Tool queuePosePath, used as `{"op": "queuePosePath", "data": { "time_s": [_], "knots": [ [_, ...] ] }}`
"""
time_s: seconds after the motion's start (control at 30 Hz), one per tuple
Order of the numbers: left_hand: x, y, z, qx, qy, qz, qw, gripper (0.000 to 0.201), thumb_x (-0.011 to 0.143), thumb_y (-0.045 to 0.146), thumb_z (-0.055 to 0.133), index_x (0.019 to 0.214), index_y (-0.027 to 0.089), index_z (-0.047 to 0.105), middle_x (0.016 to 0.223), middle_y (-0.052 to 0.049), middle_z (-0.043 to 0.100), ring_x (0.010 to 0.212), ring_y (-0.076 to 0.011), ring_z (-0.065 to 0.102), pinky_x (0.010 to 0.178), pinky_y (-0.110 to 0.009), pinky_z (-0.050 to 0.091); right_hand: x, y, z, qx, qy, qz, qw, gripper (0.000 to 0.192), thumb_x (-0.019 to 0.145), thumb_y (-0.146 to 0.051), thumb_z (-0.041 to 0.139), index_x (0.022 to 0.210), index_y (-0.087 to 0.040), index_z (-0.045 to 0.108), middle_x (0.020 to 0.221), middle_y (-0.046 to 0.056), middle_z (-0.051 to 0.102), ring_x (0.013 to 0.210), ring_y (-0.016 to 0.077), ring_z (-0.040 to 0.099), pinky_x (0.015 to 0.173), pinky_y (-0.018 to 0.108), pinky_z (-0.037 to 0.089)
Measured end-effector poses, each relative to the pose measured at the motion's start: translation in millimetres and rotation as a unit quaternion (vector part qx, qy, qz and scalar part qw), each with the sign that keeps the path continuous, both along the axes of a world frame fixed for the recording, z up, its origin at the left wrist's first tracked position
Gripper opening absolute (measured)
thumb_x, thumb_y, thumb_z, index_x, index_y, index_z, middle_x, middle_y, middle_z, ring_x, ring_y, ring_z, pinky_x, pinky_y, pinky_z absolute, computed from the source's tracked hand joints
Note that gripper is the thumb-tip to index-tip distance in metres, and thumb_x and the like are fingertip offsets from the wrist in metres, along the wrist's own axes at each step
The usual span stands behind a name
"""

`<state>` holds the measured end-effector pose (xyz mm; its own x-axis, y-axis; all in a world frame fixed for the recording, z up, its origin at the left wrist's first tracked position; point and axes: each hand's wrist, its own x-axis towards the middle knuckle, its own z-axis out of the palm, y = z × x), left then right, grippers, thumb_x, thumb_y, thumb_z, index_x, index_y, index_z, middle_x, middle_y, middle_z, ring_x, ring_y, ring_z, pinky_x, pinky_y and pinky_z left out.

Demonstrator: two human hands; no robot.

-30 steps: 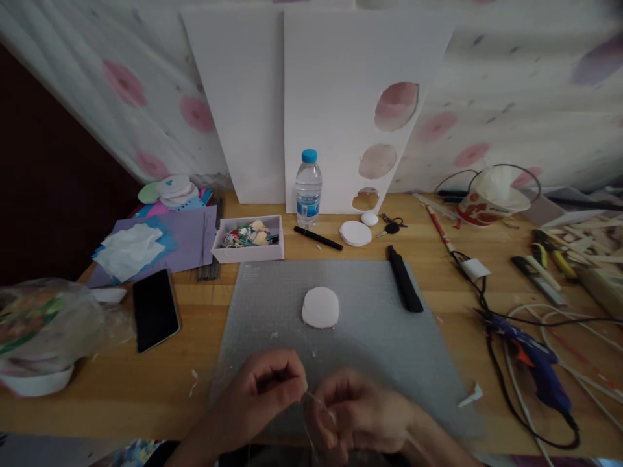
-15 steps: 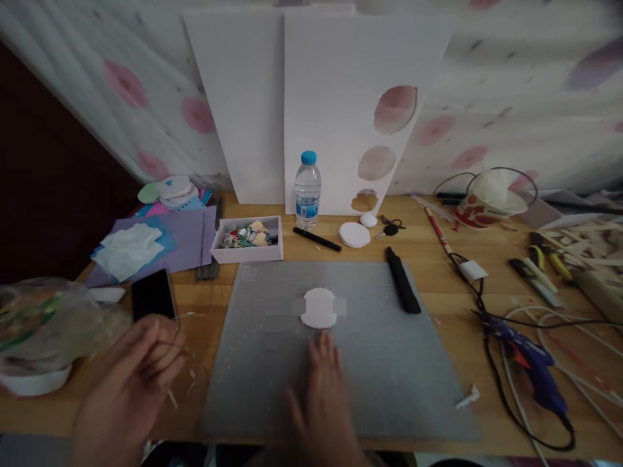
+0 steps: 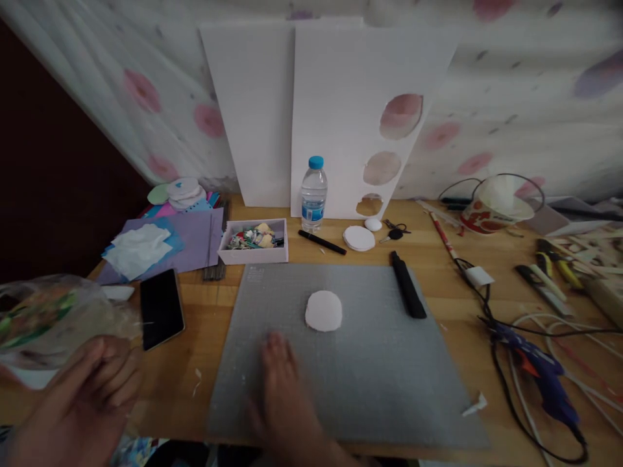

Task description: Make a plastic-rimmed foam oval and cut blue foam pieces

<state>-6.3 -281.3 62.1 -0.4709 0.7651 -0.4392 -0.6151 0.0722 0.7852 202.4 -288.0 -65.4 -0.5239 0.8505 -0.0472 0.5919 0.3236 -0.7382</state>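
Observation:
A white rounded disc [image 3: 324, 311] lies flat on the grey cutting mat [image 3: 379, 383]. My right hand [image 3: 287, 389], blurred by motion, is low over the mat to the near left of the disc and apart from it. Its fingers are stretched out and nothing shows in them. At the lower left, my left hand [image 3: 82, 402] is closed, thumb against curled fingers, beside a clear plastic bag [image 3: 73, 318]. Whether something thin is pinched there I cannot make out. A dark phone [image 3: 161, 308] lies just beyond that hand.
Behind the mat are a small box of scraps [image 3: 253, 256], a water bottle [image 3: 314, 194], a black pen [image 3: 322, 242] and another white disc [image 3: 359, 238]. A black tool [image 3: 407, 285] lies on the mat's right side. A blue glue gun [image 3: 535, 373] and cables lie further right.
My right hand has swept left across the mat, away from the disc. My left hand has drawn back toward the lower left, staying closed. The disc stays on the mat.

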Motion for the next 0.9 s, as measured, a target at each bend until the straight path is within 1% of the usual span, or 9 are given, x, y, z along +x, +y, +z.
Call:
{"op": "queuePosePath", "data": {
  "time_s": [0.1, 0.17, 0.27, 0.3, 0.43, 0.5, 0.57, 0.77, 0.9],
  "knots": [
    [21.5, 12.4, 0.0, 0.005, -0.032, 0.005, 0.999, 0.019, 0.079, 0.008, 0.057, 0.066, 0.019, 0.047, 0.051, 0.006, 0.038, 0.038, -0.0062, 0.034, 0.032, -0.013, 0.035, -37.9, -21.3, -9.9, 0.063, 0.082, 0.231, 0.968, 0.041, 0.082, -0.033, 0.061, 0.12, -0.016, 0.06, 0.12, 0.011, 0.068, 0.116, 0.0265, 0.059, 0.108, 0.045, 0.038],
    [37.3, 23.3, -1.8, -0.011, -0.05, 0.0, 0.999, 0.023, 0.08, 0.003, 0.05, 0.062, 0.017, 0.045, 0.05, 0.006, 0.034, 0.037, -0.0047, 0.031, 0.03, -0.013, 0.028, -45.0, -28.6, -15.7, 0.092, 0.079, 0.274, 0.954, 0.014, 0.085, -0.032, 0.059, 0.092, -0.023, 0.067, 0.09, 0.002, 0.075, 0.09, 0.02, 0.067, 0.101, 0.041, 0.044],
    [58.5, 38.9, -13.7, -0.034, -0.084, -0.009, 0.996, 0.027, 0.086, 0.007, 0.047, 0.06, 0.016, 0.043, 0.049, 0.008, 0.026, 0.035, -0.0029, 0.025, 0.031, -0.014, 0.02, -10.1, -18.9, -16.5, 0.115, 0.086, 0.155, 0.977, 0.023, 0.081, -0.039, 0.064, 0.067, -0.021, 0.06, 0.067, 0.002, 0.068, 0.071, 0.0199, 0.063, 0.088, 0.043, 0.049],
    [66.0, 43.1, -19.6, -0.043, -0.099, -0.024, 0.994, 0.029, 0.087, 0.011, 0.049, 0.059, 0.016, 0.042, 0.049, 0.009, 0.025, 0.036, -0.0027, 0.024, 0.032, -0.014, 0.019, 9.7, -11.4, -13.6, 0.104, 0.106, 0.057, 0.987, 0.025, 0.082, -0.04, 0.062, 0.067, -0.021, 0.057, 0.069, 0.004, 0.066, 0.074, 0.0211, 0.062, 0.082, 0.04, 0.051],
    [104.2, 53.0, -43.7, -0.046, -0.113, -0.075, 0.99, 0.032, 0.081, 0.021, 0.064, 0.059, 0.016, 0.04, 0.052, 0.01, 0.025, 0.04, -0.0028, 0.023, 0.035, -0.016, 0.022, 79.0, 16.5, 9.7, 0.019, 0.192, -0.148, 0.97, 0.029, 0.095, -0.035, 0.045, 0.07, -0.021, 0.049, 0.069, 0.002, 0.057, 0.069, 0.0163, 0.056, 0.065, 0.029, 0.048],
    [126.1, 53.8, -52.2, -0.031, -0.101, -0.092, 0.99, 0.033, 0.076, 0.024, 0.069, 0.06, 0.017, 0.041, 0.054, 0.01, 0.026, 0.043, -0.0036, 0.023, 0.037, -0.017, 0.025, 92.4, 22.3, 20.5, -0.022, 0.247, -0.153, 0.957, 0.015, 0.095, -0.034, 0.048, 0.092, -0.02, 0.054, 0.085, 0.004, 0.061, 0.079, 0.0167, 0.059, 0.072, 0.03, 0.049],
    [144.9, 52.7, -57.7, -0.019, -0.091, -0.104, 0.99, 0.036, 0.073, 0.028, 0.072, 0.061, 0.018, 0.04, 0.055, 0.01, 0.026, 0.045, -0.0046, 0.023, 0.04, -0.018, 0.028, 94.4, 24.1, 26.4, -0.047, 0.29, -0.141, 0.945, 0.022, 0.092, -0.033, 0.053, 0.111, -0.021, 0.049, 0.097, 0.006, 0.062, 0.082, 0.0159, 0.06, 0.076, 0.029, 0.05],
    [162.2, 49.7, -64.1, -0.011, -0.045, -0.134, 0.99, 0.041, 0.075, 0.034, 0.074, 0.063, 0.019, 0.038, 0.06, 0.008, 0.031, 0.055, -0.0077, 0.03, 0.055, -0.022, 0.038, 98.4, 31.1, 28.6, -0.085, 0.293, -0.14, 0.942, 0.017, 0.094, -0.027, 0.049, 0.11, -0.022, 0.052, 0.089, 0.003, 0.063, 0.082, 0.0155, 0.061, 0.073, 0.027, 0.05],
    [161.9, 51.3, -65.6, -0.004, 0.003, -0.139, 0.99, 0.04, 0.077, 0.035, 0.072, 0.063, 0.019, 0.038, 0.06, 0.008, 0.032, 0.057, -0.0088, 0.031, 0.059, -0.022, 0.039, 105.6, 36.0, 28.0, -0.083, 0.269, -0.104, 0.954, 0.032, 0.09, -0.023, 0.052, 0.12, -0.022, 0.044, 0.086, 0.0, 0.059, 0.072, 0.0132, 0.056, 0.066, 0.025, 0.046]
  ]
}}
